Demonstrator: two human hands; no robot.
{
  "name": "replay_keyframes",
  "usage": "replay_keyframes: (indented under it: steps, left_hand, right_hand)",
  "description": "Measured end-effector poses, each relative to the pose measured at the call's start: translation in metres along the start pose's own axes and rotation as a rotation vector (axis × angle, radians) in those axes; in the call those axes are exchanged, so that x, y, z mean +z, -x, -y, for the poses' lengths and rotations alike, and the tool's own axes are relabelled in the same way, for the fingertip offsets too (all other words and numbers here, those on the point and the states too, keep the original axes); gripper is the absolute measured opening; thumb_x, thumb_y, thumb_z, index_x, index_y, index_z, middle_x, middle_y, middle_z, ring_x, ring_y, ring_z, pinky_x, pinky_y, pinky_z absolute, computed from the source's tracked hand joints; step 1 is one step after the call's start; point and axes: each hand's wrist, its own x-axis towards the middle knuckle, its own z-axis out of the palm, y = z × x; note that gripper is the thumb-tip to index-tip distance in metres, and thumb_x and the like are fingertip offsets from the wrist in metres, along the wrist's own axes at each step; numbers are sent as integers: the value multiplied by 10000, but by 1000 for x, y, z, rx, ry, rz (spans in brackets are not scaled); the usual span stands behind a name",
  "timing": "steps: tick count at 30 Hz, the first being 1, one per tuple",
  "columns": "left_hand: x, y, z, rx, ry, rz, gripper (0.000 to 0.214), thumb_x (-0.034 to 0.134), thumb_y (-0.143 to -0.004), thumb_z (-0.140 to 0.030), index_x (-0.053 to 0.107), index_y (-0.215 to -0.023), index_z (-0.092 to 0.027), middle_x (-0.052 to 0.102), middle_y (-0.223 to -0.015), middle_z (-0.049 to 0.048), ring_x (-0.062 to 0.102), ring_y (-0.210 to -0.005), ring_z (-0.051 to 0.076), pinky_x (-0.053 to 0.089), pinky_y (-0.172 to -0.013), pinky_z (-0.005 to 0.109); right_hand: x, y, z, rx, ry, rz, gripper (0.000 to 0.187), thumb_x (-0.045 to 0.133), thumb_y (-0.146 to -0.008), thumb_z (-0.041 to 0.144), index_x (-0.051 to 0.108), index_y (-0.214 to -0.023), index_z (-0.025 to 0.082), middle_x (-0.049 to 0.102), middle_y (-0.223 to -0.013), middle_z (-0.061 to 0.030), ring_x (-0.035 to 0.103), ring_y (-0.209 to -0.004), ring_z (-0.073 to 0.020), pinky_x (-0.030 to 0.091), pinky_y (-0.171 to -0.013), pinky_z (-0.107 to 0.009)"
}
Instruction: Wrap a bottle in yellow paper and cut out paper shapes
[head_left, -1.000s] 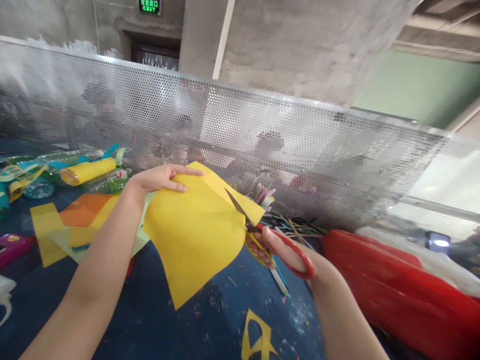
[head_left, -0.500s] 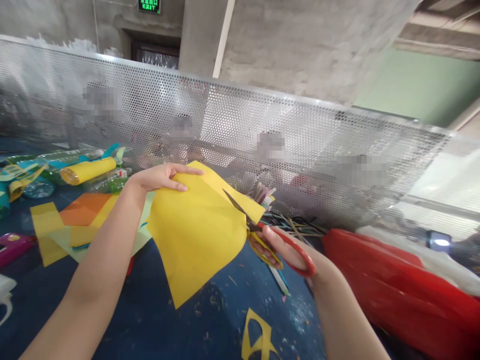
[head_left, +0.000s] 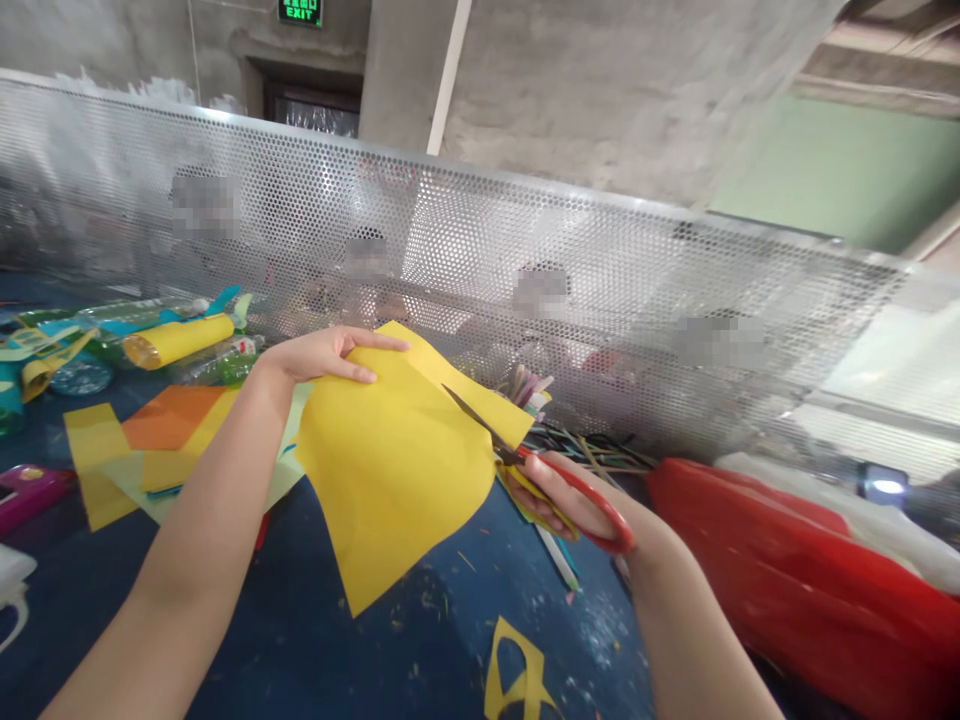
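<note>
A large sheet of yellow paper (head_left: 397, 465) hangs bent above the blue table, with a long cut along its upper right side. My left hand (head_left: 326, 355) grips its upper left edge, thumb and forefinger lying over the front; the other fingers are hidden behind it. In my right hand (head_left: 559, 495) is a pair of scissors (head_left: 596, 500) with red and yellow handles. Their dark blades sit in the cut, one blade showing on top of the paper. A strip beside the cut sticks out to the right, still joined to the sheet at the upper left.
Orange paper (head_left: 176, 418) and other sheets lie left, near plastic bottles (head_left: 180, 342) and a magenta object (head_left: 34, 495). A yellow cut-out scrap (head_left: 517, 665) lies in front. A red bag (head_left: 795, 570) stands right. Behind runs a perforated metal screen (head_left: 465, 240), people visible through it.
The scissors have closed somewhat, their handles drawing together as the fingers of my right hand curl in. My left hand and the sheet stay almost where they were.
</note>
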Motion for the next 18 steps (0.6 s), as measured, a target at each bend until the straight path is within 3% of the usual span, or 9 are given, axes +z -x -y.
replay_keyframes:
  steps: [6,18]
  left_hand:
    - [0,-1,1,-8,-18,-16,625,693,-714,-159,498,-1296,-279,667,-1110,58,656,-917,200,513,-758,268]
    - [2,-3,3,16,-30,-19,720,715,-702,-199,419,-1353,-280,586,-1250,76,610,-1045,253,500,-827,310]
  right_hand:
    - [0,0,2,41,-14,-15,602,285,-767,781,366,-605,207,371,-509,47,321,-377,-56,269,-344,-205]
    - [-1,-1,-1,39,1,-10,595,276,-782,769,359,-587,213,346,-421,62,327,-334,-64,282,-326,-194]
